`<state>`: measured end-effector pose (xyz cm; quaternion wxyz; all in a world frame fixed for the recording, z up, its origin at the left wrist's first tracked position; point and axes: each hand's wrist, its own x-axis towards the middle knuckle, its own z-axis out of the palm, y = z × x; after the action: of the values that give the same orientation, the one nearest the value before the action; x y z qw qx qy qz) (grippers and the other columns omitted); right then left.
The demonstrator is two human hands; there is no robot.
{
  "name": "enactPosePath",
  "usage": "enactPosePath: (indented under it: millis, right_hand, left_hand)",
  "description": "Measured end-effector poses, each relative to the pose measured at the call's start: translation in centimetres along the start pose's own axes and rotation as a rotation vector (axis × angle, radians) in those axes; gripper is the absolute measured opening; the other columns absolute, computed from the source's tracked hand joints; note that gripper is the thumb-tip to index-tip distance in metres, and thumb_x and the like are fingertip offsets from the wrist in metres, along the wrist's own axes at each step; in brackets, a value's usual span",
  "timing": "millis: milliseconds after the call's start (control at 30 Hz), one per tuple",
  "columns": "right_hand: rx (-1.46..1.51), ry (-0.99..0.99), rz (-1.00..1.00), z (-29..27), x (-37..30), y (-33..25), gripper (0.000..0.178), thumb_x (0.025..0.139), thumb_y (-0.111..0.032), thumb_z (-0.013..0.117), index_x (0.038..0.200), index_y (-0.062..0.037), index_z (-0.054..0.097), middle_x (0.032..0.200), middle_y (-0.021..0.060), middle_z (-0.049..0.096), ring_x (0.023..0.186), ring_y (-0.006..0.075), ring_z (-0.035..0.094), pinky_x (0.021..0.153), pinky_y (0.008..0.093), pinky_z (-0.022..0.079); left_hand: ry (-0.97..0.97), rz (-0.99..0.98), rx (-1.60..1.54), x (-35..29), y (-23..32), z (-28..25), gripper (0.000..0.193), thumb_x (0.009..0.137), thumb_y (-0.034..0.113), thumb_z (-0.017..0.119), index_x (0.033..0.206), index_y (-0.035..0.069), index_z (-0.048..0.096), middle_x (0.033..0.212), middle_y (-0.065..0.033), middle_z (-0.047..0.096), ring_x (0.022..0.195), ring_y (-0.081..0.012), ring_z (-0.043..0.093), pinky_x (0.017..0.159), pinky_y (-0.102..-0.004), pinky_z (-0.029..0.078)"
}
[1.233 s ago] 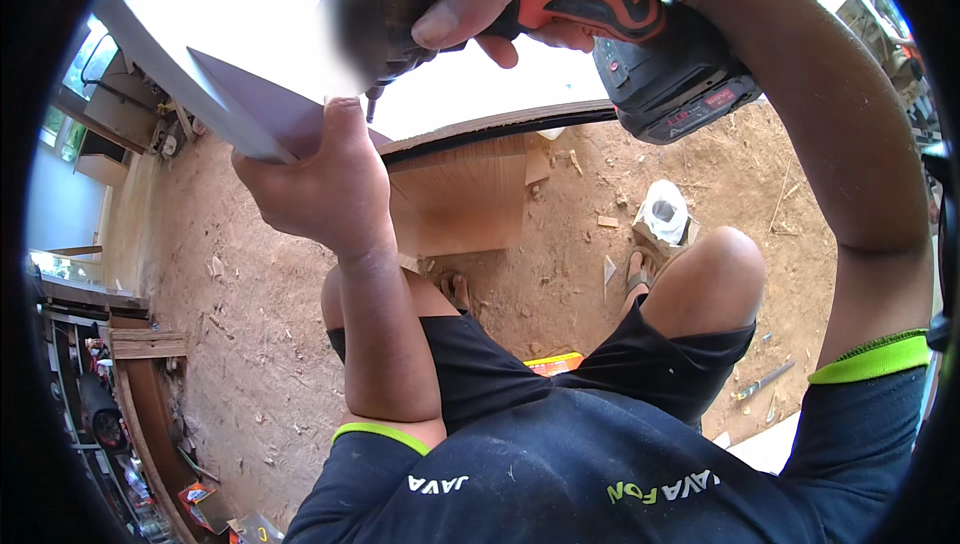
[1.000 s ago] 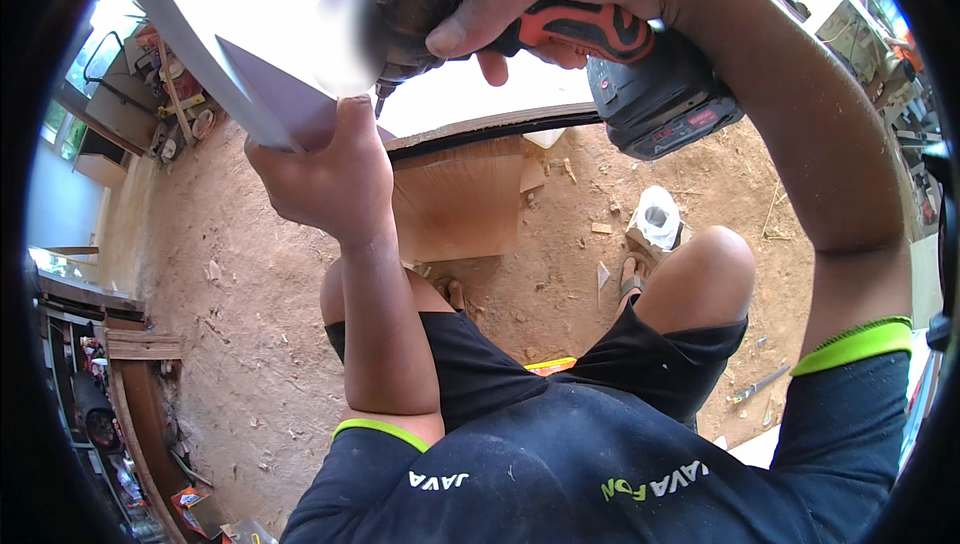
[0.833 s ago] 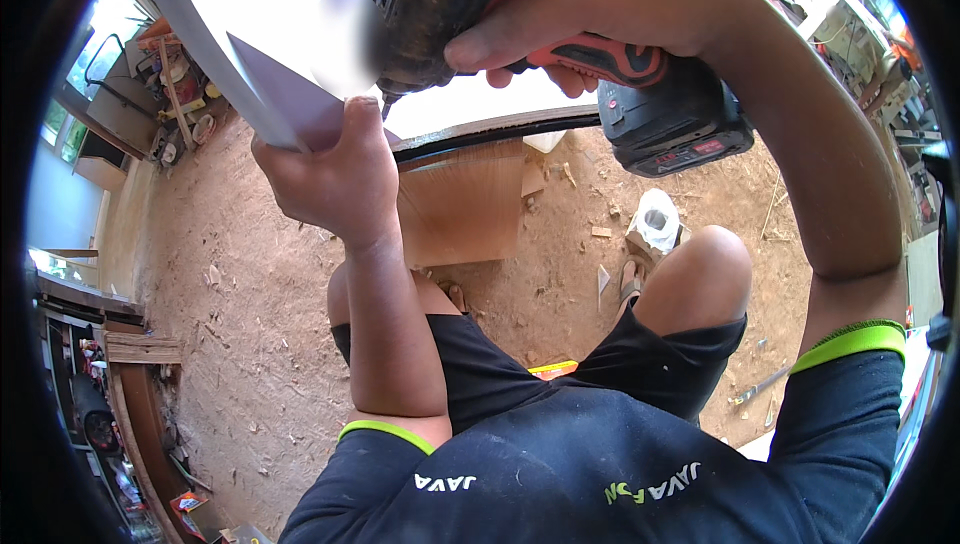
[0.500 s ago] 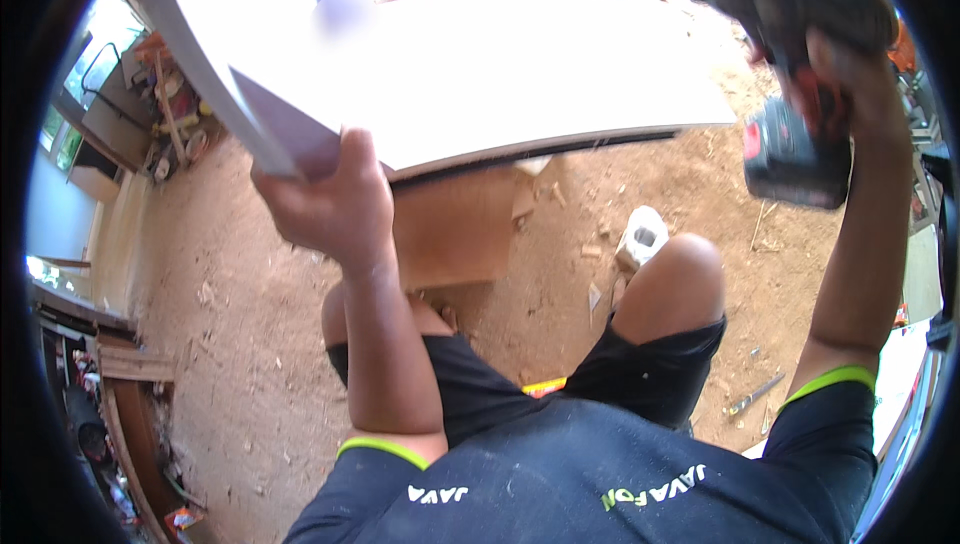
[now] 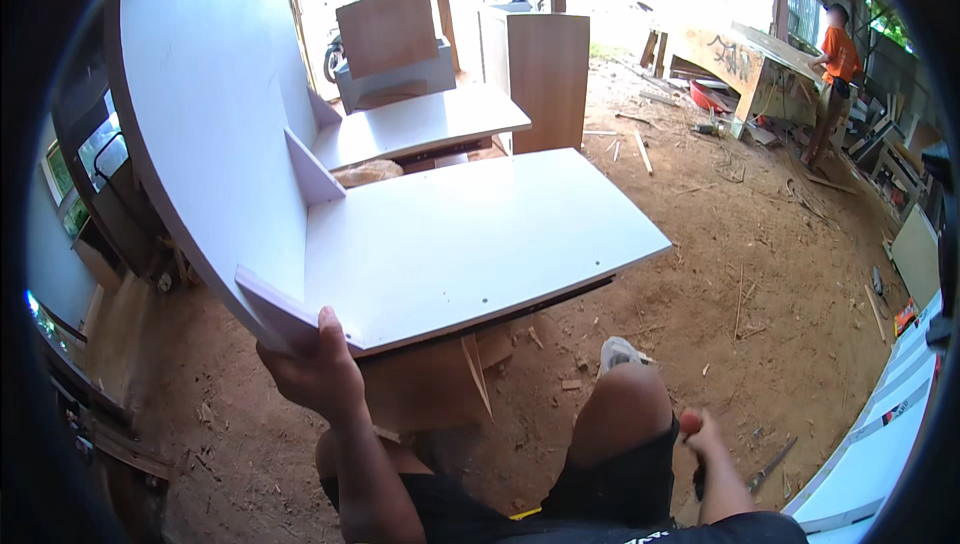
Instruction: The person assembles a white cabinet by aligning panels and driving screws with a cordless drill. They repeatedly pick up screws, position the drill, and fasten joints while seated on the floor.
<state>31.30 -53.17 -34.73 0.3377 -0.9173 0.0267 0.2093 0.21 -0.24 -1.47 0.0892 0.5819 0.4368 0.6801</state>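
My left hand [image 5: 318, 374] is closed around the lower corner of a white panel assembly, where a small triangular brace [image 5: 275, 306] joins the tall upright panel [image 5: 215, 94] to a flat white board [image 5: 460, 234]. The flat board juts out to the right, with a dark strip under its near edge. Low beside my right knee, my right hand [image 5: 708, 436] is closed on a tool with a rounded red end [image 5: 690, 422]. Dark parts show below it. Most of this tool is hidden by the hand and leg, so its kind is unclear.
Another white shelf board [image 5: 425, 129] extends behind the first. A brown cabinet [image 5: 545, 79] stands beyond it. At the far right, a person in an orange shirt [image 5: 840, 52] stands by a wooden workbench [image 5: 740, 69]. Wood scraps litter the dirt floor [image 5: 640, 314]; white panels [image 5: 880, 454] lean at right.
My right hand has dropped from the upper right, where it held a cordless drill, to beside my knee. The view has tilted up, showing more of the workshop. My left hand keeps its hold.
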Motion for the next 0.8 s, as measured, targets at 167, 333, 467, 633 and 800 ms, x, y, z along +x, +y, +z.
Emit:
enactPosePath:
  millis: [167,333,467,633,800]
  right_hand:
    - [-0.279,0.006,0.518,8.2,-2.3,11.1,0.064,0.09,-0.033,0.075,0.143,-0.005,0.054,0.137,0.0199,0.061,0.122,0.0334,0.064,0.102,0.0445,0.051]
    - [-0.291,-0.004,0.646,12.7,-2.8,13.1,0.062,0.096,-0.037,0.067,0.144,-0.0014,0.05,0.144,0.0207,0.055,0.131,0.0341,0.058,0.107,0.0463,0.049]
    - [-0.274,-0.01,0.552,11.5,0.3,9.4,0.062,0.097,-0.04,0.065,0.143,-0.0009,0.051,0.145,0.023,0.052,0.135,0.0368,0.053,0.109,0.0486,0.047]
    - [-0.173,0.04,0.007,8.0,8.4,0.0,0.049,0.089,-0.03,0.073,0.131,-0.006,0.062,0.13,0.0237,0.06,0.121,0.039,0.061,0.103,0.0494,0.051]
    - [-0.21,-0.057,-0.36,11.4,14.6,-9.2,0.03,0.092,-0.025,0.068,0.116,-0.0066,0.069,0.115,0.0182,0.064,0.11,0.0382,0.063,0.095,0.0497,0.051]
  left_hand:
    - [0.021,0.042,0.016,0.3,-0.8,0.3,0.072,0.085,0.042,0.08,0.131,-0.009,0.055,0.124,-0.0238,0.065,0.111,-0.0368,0.067,0.095,-0.0459,0.055]
    - [0.013,-0.04,0.097,0.8,-0.9,0.5,0.066,0.087,0.043,0.078,0.12,-0.011,0.061,0.115,-0.0248,0.069,0.104,-0.0376,0.07,0.089,-0.0467,0.057]
    - [0.027,-0.026,0.143,0.9,-0.9,0.4,0.053,0.092,0.038,0.074,0.116,-0.009,0.071,0.114,-0.0228,0.073,0.099,-0.0343,0.071,0.085,-0.0446,0.057]
    - [0.0,-0.026,0.185,1.2,-1.4,0.2,0.053,0.092,0.036,0.074,0.117,-0.01,0.07,0.116,-0.0224,0.073,0.098,-0.0326,0.071,0.085,-0.0432,0.057]
    - [-0.002,0.004,0.066,1.4,-2.1,0.0,0.052,0.093,0.033,0.074,0.12,-0.011,0.068,0.118,-0.0209,0.072,0.101,-0.0311,0.07,0.089,-0.0413,0.056]
